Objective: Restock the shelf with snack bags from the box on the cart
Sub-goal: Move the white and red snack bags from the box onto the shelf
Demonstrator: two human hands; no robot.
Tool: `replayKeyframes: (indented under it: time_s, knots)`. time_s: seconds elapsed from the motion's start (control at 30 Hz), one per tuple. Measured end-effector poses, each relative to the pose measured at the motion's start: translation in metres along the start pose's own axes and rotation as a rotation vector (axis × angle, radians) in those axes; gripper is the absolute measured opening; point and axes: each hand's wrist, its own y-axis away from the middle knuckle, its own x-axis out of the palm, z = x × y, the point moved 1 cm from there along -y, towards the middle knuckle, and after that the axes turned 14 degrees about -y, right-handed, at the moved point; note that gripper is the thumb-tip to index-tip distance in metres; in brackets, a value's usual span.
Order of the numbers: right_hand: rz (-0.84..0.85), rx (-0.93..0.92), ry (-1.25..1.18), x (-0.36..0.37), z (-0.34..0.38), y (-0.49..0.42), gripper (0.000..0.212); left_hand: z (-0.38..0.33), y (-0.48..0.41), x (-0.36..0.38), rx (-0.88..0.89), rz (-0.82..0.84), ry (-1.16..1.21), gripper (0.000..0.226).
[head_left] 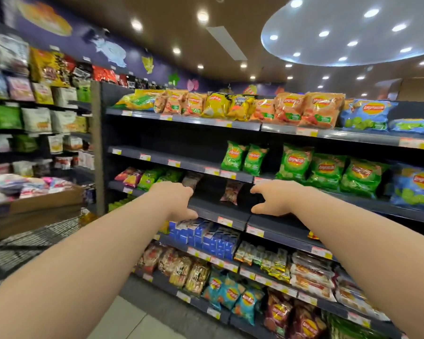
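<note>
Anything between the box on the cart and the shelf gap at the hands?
Nothing visible blocks the path. One small bag already stands on the shelf between the left hand and right hand, bare shelf beside it.

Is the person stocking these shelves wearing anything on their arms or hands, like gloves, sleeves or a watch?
No. The left forearm and right forearm are bare as far as the view reaches, with no sleeve edge showing. The left hand and right hand wear no gloves, and no watch, bracelet or ring can be seen, though the picture is slightly blurred.
</note>
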Motion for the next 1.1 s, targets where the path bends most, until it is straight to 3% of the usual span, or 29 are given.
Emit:
replayKeyframes:
  time_s: [0.47,0.83,1.1]
  knots:
    - [0.026,-0.305,-0.043,0.024,0.099,-0.192,0.064,0.114,-0.056,0.110,-0.205,0.246,-0.009,0.069]
    - [0.021,-0.458,-0.025,0.018,0.121,-0.388,0.068,0.182,-0.187,0.161,-0.379,0.313,0.048,0.070]
    - [0.074,-0.595,-0.037,0.033,0.188,-0.478,0.068,0.236,-0.221,0.213,-0.452,0.373,0.096,0.071]
